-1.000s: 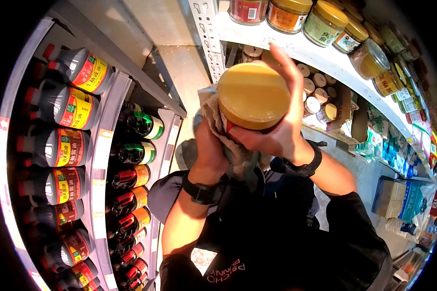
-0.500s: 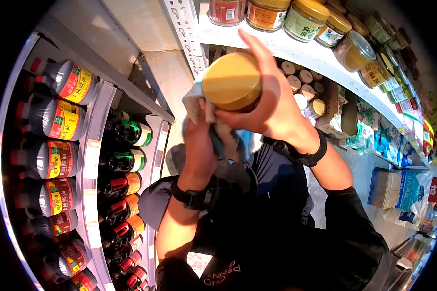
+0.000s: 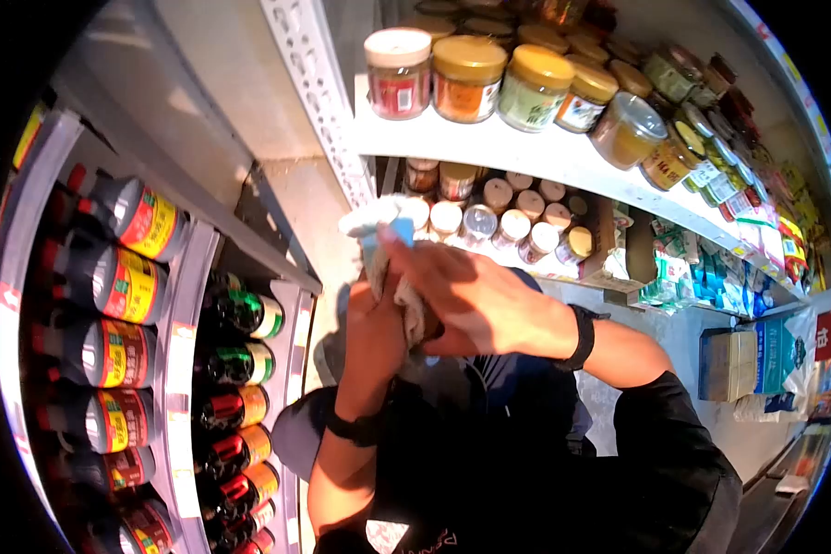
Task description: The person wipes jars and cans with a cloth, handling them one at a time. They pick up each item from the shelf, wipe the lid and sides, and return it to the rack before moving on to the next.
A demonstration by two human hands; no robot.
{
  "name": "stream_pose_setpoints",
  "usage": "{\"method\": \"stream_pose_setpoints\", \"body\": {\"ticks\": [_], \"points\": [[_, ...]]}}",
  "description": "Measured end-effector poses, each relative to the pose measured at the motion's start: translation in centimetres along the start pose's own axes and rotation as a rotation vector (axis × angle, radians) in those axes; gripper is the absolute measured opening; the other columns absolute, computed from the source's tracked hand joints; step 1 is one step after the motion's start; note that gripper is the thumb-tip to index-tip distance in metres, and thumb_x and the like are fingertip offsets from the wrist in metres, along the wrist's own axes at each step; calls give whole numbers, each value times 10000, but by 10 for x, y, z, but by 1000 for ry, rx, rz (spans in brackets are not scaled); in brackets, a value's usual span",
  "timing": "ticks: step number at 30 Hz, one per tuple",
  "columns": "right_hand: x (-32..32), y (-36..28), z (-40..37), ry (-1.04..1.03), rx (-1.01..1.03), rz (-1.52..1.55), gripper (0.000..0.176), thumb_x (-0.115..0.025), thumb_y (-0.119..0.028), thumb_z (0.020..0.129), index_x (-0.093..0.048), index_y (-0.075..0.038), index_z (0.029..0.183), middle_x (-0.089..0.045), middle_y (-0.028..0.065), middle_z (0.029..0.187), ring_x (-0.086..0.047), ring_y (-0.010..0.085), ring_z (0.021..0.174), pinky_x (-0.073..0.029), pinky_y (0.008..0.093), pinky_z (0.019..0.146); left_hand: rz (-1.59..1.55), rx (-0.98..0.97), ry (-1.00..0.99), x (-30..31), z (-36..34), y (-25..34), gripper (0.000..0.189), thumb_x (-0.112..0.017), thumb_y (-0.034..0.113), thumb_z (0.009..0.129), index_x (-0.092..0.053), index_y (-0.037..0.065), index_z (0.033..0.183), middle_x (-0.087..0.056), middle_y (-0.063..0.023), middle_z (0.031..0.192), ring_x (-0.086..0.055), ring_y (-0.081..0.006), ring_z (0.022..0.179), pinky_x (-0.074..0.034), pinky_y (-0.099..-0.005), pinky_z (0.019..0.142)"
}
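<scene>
My left hand point(image 3: 374, 337) is closed around a pale cloth point(image 3: 406, 309) with a light blue patch, bunched between my hands. Across from it, my right hand point(image 3: 471, 300) curls over the cloth and a jar, its fingers pointing up and left. Only a small brown bit of the jar point(image 3: 431, 334) shows under the right palm; its gold lid is out of sight. Both hands meet in front of my body, just below the shelf of jars.
Lidded jars point(image 3: 468, 78) line the white shelf point(image 3: 452, 138) ahead, with more jars point(image 3: 512, 229) beneath it. On the left, dark sauce bottles point(image 3: 120, 355) fill a rack beside a second row of bottles point(image 3: 240, 406). A metal post point(image 3: 319, 102) stands at the shelf corner.
The gold-lidded jar has been tilted and lowered between my hands, so its lid no longer shows. My right hand moved down over the cloth. My view shifted up, revealing more shelf.
</scene>
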State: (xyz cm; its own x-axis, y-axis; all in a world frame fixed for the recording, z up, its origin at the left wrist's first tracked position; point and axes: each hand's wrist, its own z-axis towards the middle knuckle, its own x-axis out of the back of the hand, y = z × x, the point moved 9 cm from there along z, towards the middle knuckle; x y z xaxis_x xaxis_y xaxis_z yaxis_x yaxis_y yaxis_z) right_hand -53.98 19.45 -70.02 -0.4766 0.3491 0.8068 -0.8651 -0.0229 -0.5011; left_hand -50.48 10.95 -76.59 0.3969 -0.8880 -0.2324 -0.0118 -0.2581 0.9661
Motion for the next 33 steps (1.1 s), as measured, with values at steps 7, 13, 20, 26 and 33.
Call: {"method": "stream_pose_setpoints", "body": {"ticks": [7,13,20,26,33], "points": [[45,16,8,169,-106,-23,1064,-723,-226,730,-87,-22,1559,-518,222,1035,-572,399,892,-477,459,769,367,-465,-43,-7,-25,18,526,-602,324,966,-451,-34,1321,-627,-137,1123,-623,-219,959,-508,-344,801],[105,16,15,322,-203,-94,1136,-851,-171,625,-202,-101,1555,-536,231,1289,-570,389,1179,-440,422,1045,-263,-430,247,30,-34,15,514,-516,432,998,-495,12,1293,-595,-109,1186,-610,-245,1025,-528,-399,878],[251,47,42,738,-191,-139,974,-921,-280,613,-440,-110,1444,-602,157,1270,-606,243,1151,-517,356,962,-373,-212,172,36,-15,16,493,-453,414,1036,-505,18,1324,-631,-100,1138,-630,-218,997,-532,-367,863],[289,106,90,813,-317,122,896,-813,-73,733,-291,43,1453,-651,136,1131,-640,191,1015,-548,293,829,-370,-142,210,42,-15,12,445,-504,407,1023,-535,25,1250,-635,-78,1087,-635,-203,953,-533,-362,835],[289,172,117,900,-354,-33,960,-837,-206,703,-299,8,1469,-632,176,1178,-628,231,1053,-540,327,881,-298,-143,244,46,-13,8,429,-504,407,1026,-530,32,1235,-621,-63,1064,-613,-176,971,-507,-338,849]]}}
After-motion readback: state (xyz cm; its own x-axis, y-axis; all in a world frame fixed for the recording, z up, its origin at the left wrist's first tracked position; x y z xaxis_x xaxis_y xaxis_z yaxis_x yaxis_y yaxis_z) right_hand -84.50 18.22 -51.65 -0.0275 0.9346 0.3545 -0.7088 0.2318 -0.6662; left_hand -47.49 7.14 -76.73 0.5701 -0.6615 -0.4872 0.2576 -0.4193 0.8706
